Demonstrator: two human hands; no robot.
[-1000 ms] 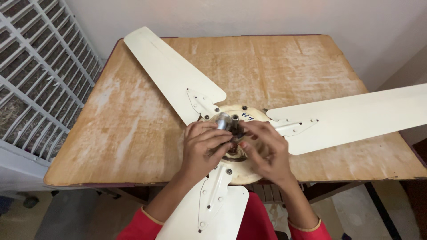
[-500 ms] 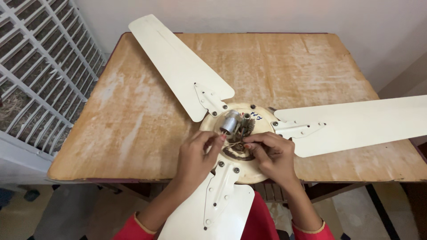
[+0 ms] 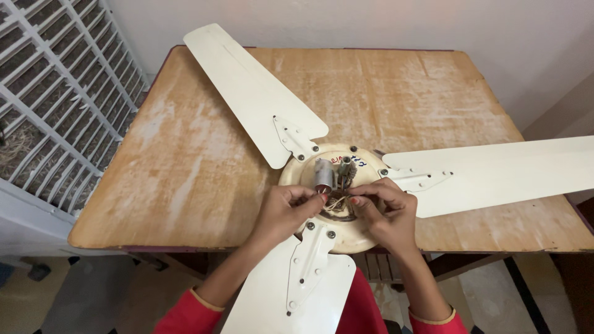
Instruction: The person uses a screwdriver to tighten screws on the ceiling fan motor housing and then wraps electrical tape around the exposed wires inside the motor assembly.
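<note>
One ceiling fan (image 3: 337,185), three blades (image 3: 247,93); one wooden table (image 3: 185,173); two hands (image 3: 286,213)

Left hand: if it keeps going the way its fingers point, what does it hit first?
The left hand points right and slightly up, toward the hub centre. First in line is the wire bundle at its fingertips, just below the grey capacitor. Beyond that, the right hand. Depth is unclear; it may already touch the wires.

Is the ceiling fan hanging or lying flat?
Lying flat: the ceiling fan rests on the wooden table, its three blades spread.
</note>
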